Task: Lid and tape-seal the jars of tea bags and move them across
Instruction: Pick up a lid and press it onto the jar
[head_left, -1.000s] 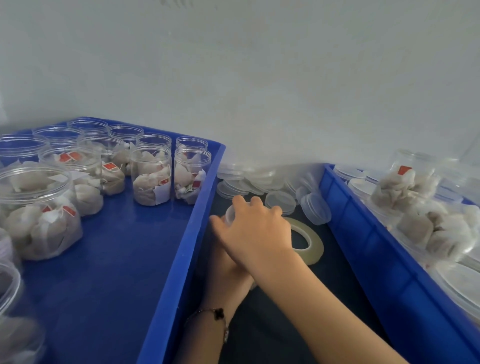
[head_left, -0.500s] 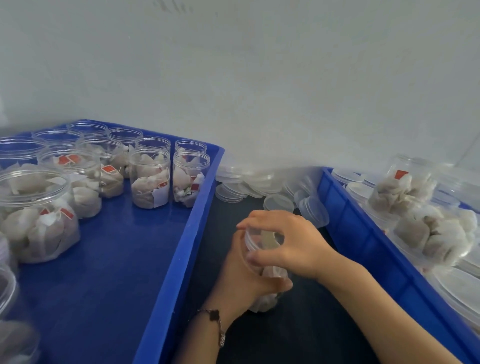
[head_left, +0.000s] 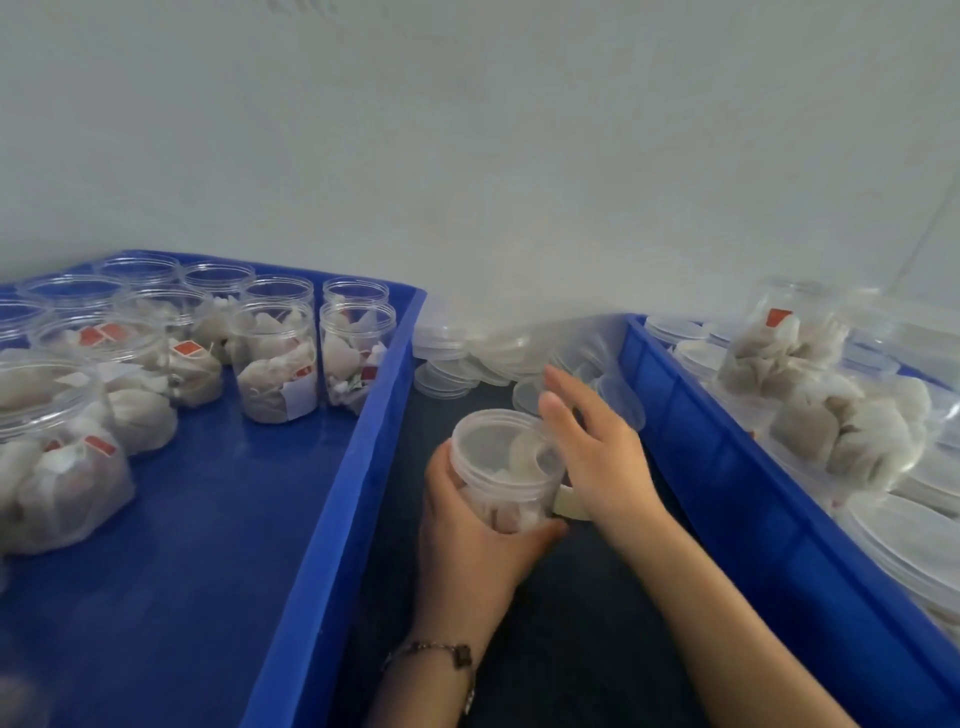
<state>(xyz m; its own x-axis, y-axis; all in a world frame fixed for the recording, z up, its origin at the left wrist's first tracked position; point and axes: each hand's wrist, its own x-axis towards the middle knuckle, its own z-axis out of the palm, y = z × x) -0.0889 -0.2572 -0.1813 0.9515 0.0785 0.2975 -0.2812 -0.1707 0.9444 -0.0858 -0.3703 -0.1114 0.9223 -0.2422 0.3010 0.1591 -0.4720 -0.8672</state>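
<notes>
A clear jar of tea bags (head_left: 501, 467) with its lid on stands between the two blue trays, and my left hand (head_left: 467, 540) grips it round the body from the near side. My right hand (head_left: 597, 457) is at the jar's right side, fingers stretched out towards the far side. It holds a roll of clear tape (head_left: 571, 501) upright against the jar wall. Part of the roll shows through the lid; the thumb is hidden.
The left blue tray (head_left: 332, 519) holds several open jars of tea bags (head_left: 275, 364). Loose clear lids (head_left: 452, 364) are piled by the wall. The right blue tray (head_left: 727, 467) holds lidded jars (head_left: 810, 415), stacked and on their sides.
My right hand took the tape roll off the dark table and brought it to the jar's right side. My left hand kept hold of the jar, which now stands closer to me.
</notes>
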